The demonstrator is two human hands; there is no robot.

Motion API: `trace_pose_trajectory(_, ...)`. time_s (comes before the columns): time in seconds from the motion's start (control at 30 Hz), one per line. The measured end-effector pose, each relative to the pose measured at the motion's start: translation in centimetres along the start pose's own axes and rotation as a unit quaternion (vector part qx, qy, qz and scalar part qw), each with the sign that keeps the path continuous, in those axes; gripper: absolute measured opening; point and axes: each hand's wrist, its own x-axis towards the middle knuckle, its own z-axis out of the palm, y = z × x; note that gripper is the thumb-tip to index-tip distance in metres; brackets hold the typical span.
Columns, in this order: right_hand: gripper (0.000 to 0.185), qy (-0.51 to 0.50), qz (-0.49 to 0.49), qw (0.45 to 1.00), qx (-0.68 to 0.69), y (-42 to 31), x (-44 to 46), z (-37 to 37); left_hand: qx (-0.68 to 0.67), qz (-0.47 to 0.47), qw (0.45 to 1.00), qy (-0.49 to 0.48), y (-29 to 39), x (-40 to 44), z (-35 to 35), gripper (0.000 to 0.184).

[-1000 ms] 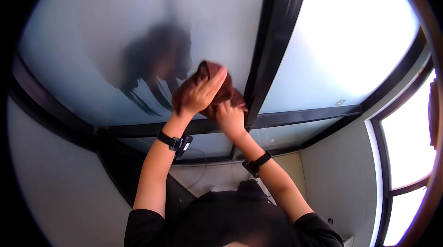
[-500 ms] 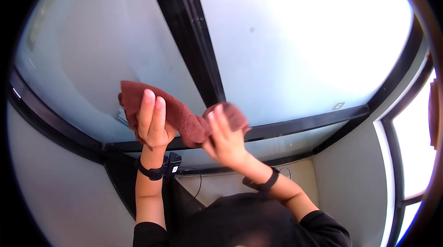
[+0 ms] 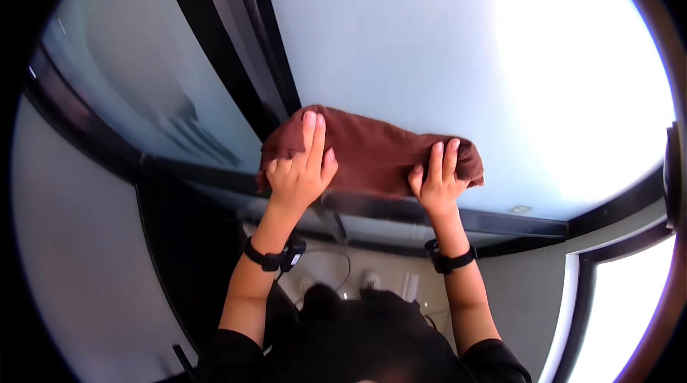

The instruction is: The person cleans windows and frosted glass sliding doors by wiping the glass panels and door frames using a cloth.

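Left hand [image 3: 297,175] and right hand [image 3: 440,186], fingers partly extended, hold brown cloth [image 3: 372,154] on frosted glass [image 3: 401,39]; a black post [image 3: 247,46] stands left.

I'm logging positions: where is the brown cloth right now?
Mid-picture in the head view, the brown cloth is spread under the left hand and right hand, its left end at the dark upright bar.

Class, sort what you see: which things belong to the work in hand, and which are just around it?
Part of the work:
- brown cloth
- left hand, on the cloth
- right hand, likewise
- pale panel behind

Just around:
- thin cable
- bright window
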Motion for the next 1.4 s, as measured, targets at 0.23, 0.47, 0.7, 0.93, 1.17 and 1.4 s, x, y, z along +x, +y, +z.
trace_pose_trajectory(0.23,0.049,-0.065,0.026,0.997,0.022,-0.2,-1.5,1.6,-0.066,0.035,0.997,-0.008,1.3,-0.9,3.7,0.06)
trace_pose_trajectory(0.47,0.062,-0.315,0.018,0.945,0.089,-3.4,-5.9,0.7,-0.269,-0.023,0.934,-0.235,4.2,-10.6,4.8,0.07)
trace_pose_trajectory(0.7,0.053,-0.374,0.085,0.917,0.111,-7.0,-5.1,1.4,-0.257,-0.095,0.934,-0.23,2.7,-10.0,5.4,0.064)
trace_pose_trajectory(0.93,0.048,-0.373,0.153,0.903,0.149,-10.0,-4.9,0.7,-0.305,-0.042,0.922,-0.233,0.6,-13.0,6.2,0.061)
trace_pose_trajectory(1.17,0.052,-0.369,0.277,0.875,0.148,-7.3,-5.6,-1.2,-0.402,0.009,0.886,-0.232,0.7,-13.9,7.7,0.089)
trace_pose_trajectory(1.4,0.037,-0.386,0.255,0.854,0.236,-10.6,-6.8,1.7,-0.339,-0.024,0.906,-0.252,-1.1,-15.7,8.4,0.084)
